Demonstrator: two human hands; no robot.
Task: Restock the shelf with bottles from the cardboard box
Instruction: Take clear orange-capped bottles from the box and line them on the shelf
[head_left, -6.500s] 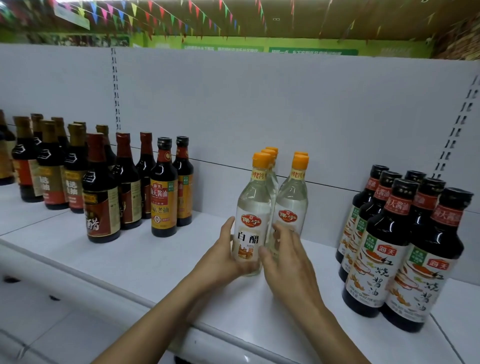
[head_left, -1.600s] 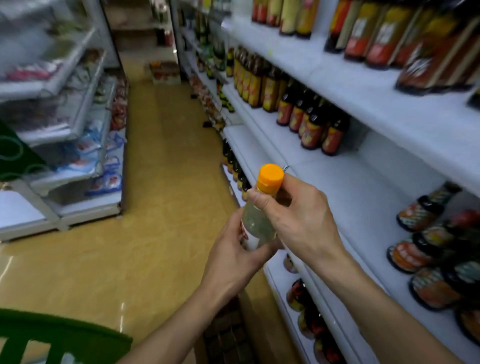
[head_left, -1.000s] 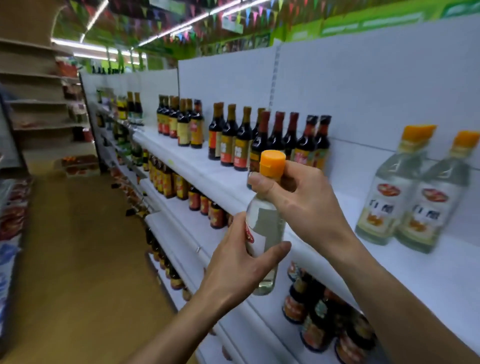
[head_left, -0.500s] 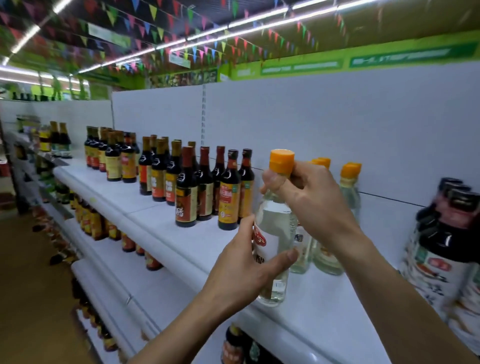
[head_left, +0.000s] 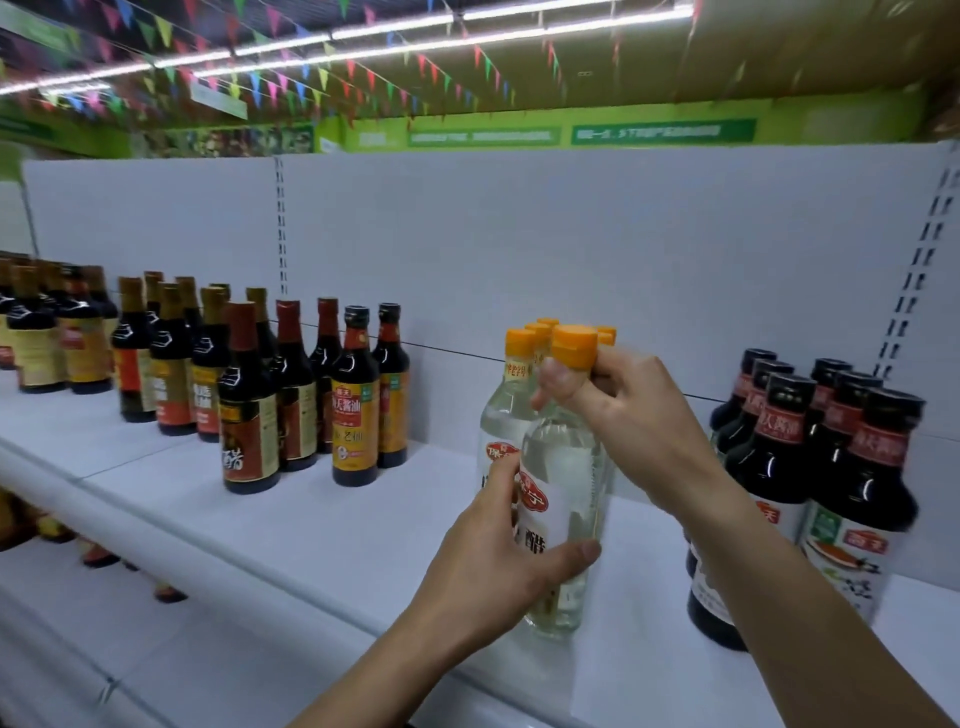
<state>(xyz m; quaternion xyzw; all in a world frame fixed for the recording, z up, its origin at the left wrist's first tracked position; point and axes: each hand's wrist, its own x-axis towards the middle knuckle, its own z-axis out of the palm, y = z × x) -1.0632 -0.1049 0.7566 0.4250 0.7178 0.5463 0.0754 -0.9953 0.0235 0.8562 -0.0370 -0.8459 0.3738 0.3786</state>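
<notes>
Left hand (head_left: 498, 566) grips bottle (head_left: 569, 462) | right hand (head_left: 641, 426) pinches neck | label (head_left: 550, 512) part-hidden

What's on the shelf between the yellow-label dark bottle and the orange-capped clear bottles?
Nothing: in the head view, the white shelf is bare between the yellow-label dark bottle and the orange-capped clear bottles. The left hand and right hand hold the front bottle.

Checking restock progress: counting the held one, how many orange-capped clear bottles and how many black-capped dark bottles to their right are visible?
Held clear bottle, gripped by left hand and right hand: 1
Orange-capped clear bottles standing on the shelf: 4 caps visible; more may be hidden behind
Black-capped dark bottles: 6
Total visible: 11
</notes>
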